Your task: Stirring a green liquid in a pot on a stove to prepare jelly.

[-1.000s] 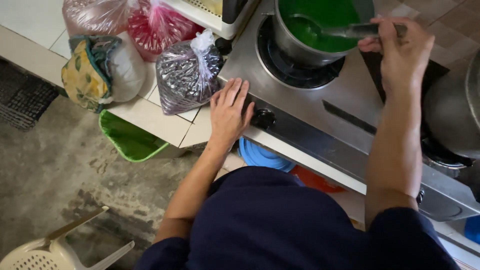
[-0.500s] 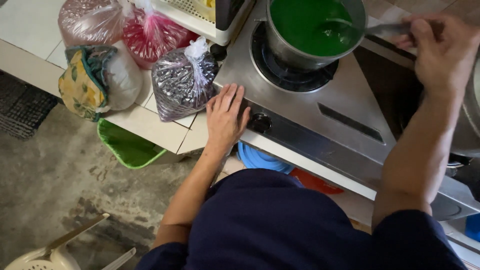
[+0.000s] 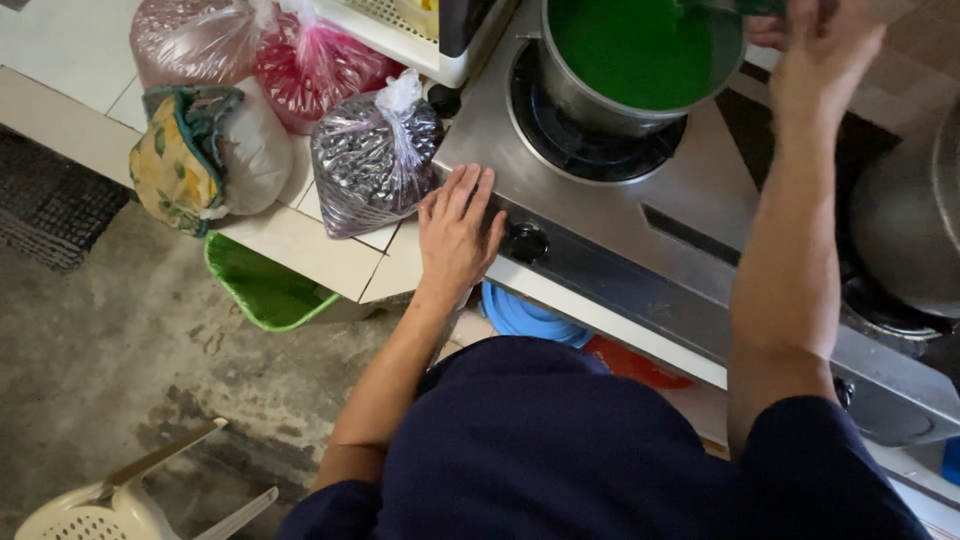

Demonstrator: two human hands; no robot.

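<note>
Left hand [image 3: 455, 235]: fingers spread, flat on stove [image 3: 640, 240] edge, knob [image 3: 525, 243] just right of it. Right hand [image 3: 825, 50]: closed on utensil handle, partly out of frame. Pot [image 3: 640, 60]: steel, brimful of opaque green liquid, beside right hand.

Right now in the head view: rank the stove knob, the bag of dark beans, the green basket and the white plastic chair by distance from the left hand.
From the left hand:
1. Stove knob, just right of the fingers, on the stove's front.
2. Bag of dark beans, just left, on the tiled counter.
3. Green basket, lower left, below the counter.
4. White plastic chair, bottom-left corner, on the floor.
</note>
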